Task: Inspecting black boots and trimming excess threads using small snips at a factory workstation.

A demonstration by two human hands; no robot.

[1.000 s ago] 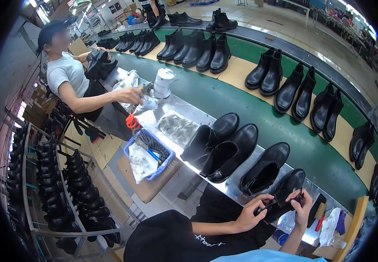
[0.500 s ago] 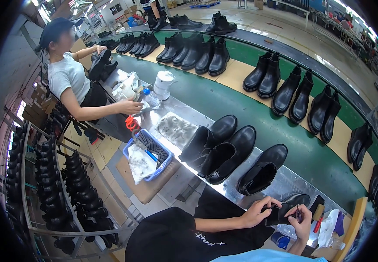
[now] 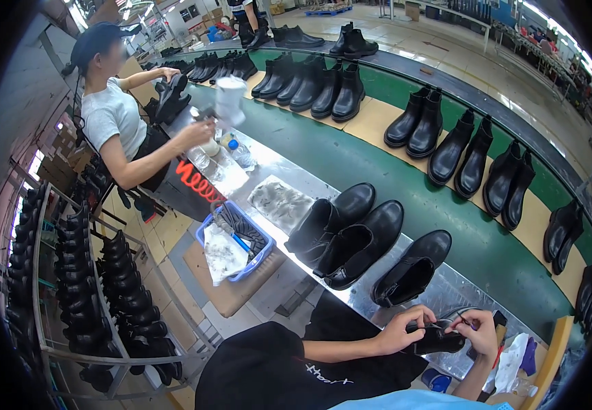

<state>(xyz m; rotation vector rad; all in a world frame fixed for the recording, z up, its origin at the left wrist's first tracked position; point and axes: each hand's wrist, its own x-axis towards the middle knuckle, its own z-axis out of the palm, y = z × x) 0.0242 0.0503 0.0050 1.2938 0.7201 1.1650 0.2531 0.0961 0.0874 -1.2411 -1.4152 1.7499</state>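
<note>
At the near edge of the metal bench (image 3: 465, 287), a black boot (image 3: 439, 340) sits between the two hands, its edge pinched by the left hand (image 3: 408, 330). The right hand (image 3: 477, 331) meets it opposite, fingers drawn together — whether they grip anything is too small to tell — while a second boot (image 3: 424, 258) stands just beyond, toe pointing away.

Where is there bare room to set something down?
Widest: the green belt, between the bench boots and the boots lined up on cardboard. Smaller: the metal bench between the single boot and the handled boot. Crowded: around left hand and right hand, and by the blue-capped bottle.
</note>
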